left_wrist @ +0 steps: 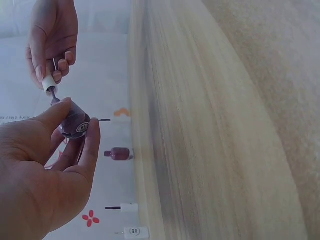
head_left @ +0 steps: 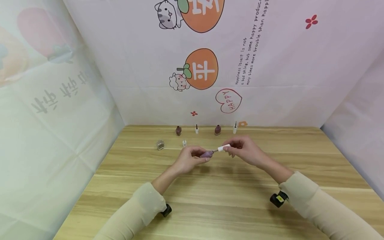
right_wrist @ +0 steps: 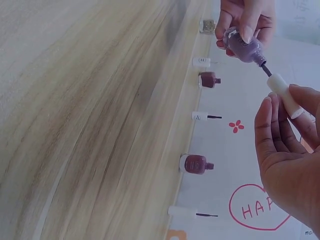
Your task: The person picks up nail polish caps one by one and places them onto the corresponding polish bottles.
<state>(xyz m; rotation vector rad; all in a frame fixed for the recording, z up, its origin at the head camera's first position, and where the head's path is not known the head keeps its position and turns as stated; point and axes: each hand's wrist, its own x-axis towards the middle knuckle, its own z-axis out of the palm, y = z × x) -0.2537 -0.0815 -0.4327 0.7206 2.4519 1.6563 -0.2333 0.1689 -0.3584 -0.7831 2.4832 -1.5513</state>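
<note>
My left hand (head_left: 188, 159) grips a purple nail polish bottle (head_left: 207, 154), tilted with its neck toward the right. In my right hand (head_left: 246, 151) is a white nail polish cap (head_left: 223, 147), pinched between thumb and fingers. The cap's brush stem (right_wrist: 266, 69) reaches to the mouth of the bottle, and part of the brush is hidden inside the neck. A gap shows between cap and bottle neck. Both hands are held above the wooden table (head_left: 210, 206), near its middle.
Along the back stand two dark red bottles, one left (head_left: 178, 130) and one right (head_left: 217, 130), and two white caps, one middle (head_left: 196, 129) and one right (head_left: 235, 128), brushes up. A glitter bottle (head_left: 160, 145) and another white cap (head_left: 184, 143) stand nearer. A printed cloth (head_left: 150, 100) rises behind.
</note>
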